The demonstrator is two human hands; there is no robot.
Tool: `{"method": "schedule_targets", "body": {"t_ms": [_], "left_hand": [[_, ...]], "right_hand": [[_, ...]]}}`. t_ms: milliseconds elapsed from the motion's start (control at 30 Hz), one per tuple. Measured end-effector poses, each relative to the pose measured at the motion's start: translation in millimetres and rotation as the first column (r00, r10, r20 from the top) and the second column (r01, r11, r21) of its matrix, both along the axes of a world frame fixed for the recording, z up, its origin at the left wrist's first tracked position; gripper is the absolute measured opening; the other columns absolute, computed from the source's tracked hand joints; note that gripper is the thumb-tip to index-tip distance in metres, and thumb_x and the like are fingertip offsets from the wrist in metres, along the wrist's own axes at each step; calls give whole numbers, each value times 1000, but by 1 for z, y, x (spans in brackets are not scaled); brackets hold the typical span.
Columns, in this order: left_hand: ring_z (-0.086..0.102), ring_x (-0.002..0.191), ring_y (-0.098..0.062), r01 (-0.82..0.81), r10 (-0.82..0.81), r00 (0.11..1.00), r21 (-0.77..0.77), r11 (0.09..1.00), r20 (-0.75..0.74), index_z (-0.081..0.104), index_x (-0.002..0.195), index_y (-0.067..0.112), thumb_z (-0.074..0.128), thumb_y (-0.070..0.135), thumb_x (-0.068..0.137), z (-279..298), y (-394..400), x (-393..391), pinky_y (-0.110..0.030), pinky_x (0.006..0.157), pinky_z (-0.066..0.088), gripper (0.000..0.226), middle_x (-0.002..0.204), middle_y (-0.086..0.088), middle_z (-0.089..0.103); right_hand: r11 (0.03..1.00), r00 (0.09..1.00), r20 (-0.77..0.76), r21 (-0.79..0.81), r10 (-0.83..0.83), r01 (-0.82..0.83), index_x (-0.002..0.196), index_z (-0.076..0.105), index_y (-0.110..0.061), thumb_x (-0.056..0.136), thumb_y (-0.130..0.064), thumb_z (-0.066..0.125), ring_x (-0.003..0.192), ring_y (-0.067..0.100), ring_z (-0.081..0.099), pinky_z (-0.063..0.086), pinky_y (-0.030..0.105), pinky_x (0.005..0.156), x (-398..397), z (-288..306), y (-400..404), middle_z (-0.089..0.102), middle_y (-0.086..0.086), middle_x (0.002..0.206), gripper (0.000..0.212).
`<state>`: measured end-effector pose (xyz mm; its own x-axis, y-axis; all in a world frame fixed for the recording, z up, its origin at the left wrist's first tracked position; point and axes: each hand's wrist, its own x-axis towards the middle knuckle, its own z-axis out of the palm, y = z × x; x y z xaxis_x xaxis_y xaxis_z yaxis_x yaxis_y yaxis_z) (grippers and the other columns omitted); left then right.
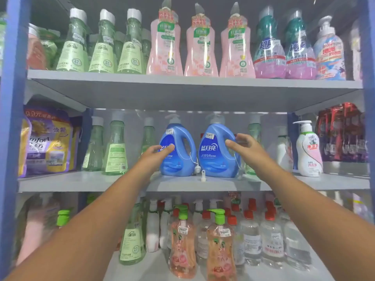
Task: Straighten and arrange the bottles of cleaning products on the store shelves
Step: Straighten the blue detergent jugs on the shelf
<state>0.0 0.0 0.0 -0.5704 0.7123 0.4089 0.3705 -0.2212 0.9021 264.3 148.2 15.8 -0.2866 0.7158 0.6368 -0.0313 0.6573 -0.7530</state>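
Two blue handled detergent bottles stand upright side by side at the front of the grey middle shelf (97,181). My left hand (155,154) reaches in from below, its fairly straight fingers lying against the left face of the left blue bottle (179,161). My right hand (244,146) is at the handle side of the right blue bottle (215,161), thumb in front and fingers spread loosely at its edge, not clamped. Small white tags hang on strings from both bottles.
Green clear bottles (115,147) stand behind and left of the blue pair, purple refill pouches (48,142) far left, a white pump bottle (308,151) right. The top shelf holds green, pink and teal bottles. The bottom shelf holds orange pump bottles (221,248) and clear ones.
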Motion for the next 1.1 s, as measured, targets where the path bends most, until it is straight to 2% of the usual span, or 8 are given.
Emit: {"method": "schedule_targets", "body": {"t_ms": [133,267,367,467,600,767,933,1100], "left_hand": [[58,111,-21,-22,22,1000,-108,994,5,47,135,19,77,55,84,10,20,-18,-38,96,46,68,125,3,58],[69,114,-34,36,-49,998,-287,957,-38,61,116,20,86,49,74,23,41,-42,-50,102,54,57,115,-7,73],[73,109,-28,139,-149,989,-275,951,-13,65,117,22,90,39,73,28,52,-55,-48,105,53,53,106,-1,80],[75,103,-22,193,-193,981,-216,957,20,65,120,19,85,33,81,21,57,-59,-39,90,59,46,105,0,80],[75,101,-20,196,-196,981,-185,963,19,61,123,22,93,37,70,20,50,-53,-36,85,59,64,111,2,78],[77,100,-25,230,-223,970,-59,971,98,49,132,20,102,36,52,10,28,-33,-49,94,59,97,115,-2,77],[77,97,-24,160,-161,986,43,986,31,56,128,26,97,39,64,0,-8,0,-48,93,60,77,111,1,78],[78,95,-24,67,-67,998,145,987,-9,58,126,25,100,43,56,-3,-54,34,-53,90,61,83,110,1,78]], "right_hand": [[996,997,72,-76,-32,37,152,40,-19,82,-48,84,120,16,57,50,32,87,-12,0,15,51,-5,145,88],[993,996,89,-112,-12,22,126,53,-27,70,-45,93,95,9,72,61,24,66,-30,-8,37,68,-9,116,71],[986,996,71,-164,47,-34,127,56,-25,53,-51,101,97,18,76,64,40,79,-37,-18,63,73,0,118,90],[983,985,128,-157,116,-95,128,61,-22,42,-53,103,97,21,78,62,46,88,-40,-21,79,77,1,114,101],[978,978,147,-171,147,-121,111,71,-25,56,-42,99,93,22,78,62,47,89,-36,-19,66,81,-3,99,64],[962,980,121,-244,159,-125,109,70,-21,69,-35,94,79,22,77,54,24,46,-24,-17,45,81,2,100,49],[960,977,122,-241,176,-143,109,73,-20,62,-39,97,88,21,79,63,44,87,4,-14,26,81,-1,96,56],[953,974,3,-208,226,-220,105,75,-16,65,-28,97,86,23,79,63,41,84,42,-14,1,81,2,96,47]]}}
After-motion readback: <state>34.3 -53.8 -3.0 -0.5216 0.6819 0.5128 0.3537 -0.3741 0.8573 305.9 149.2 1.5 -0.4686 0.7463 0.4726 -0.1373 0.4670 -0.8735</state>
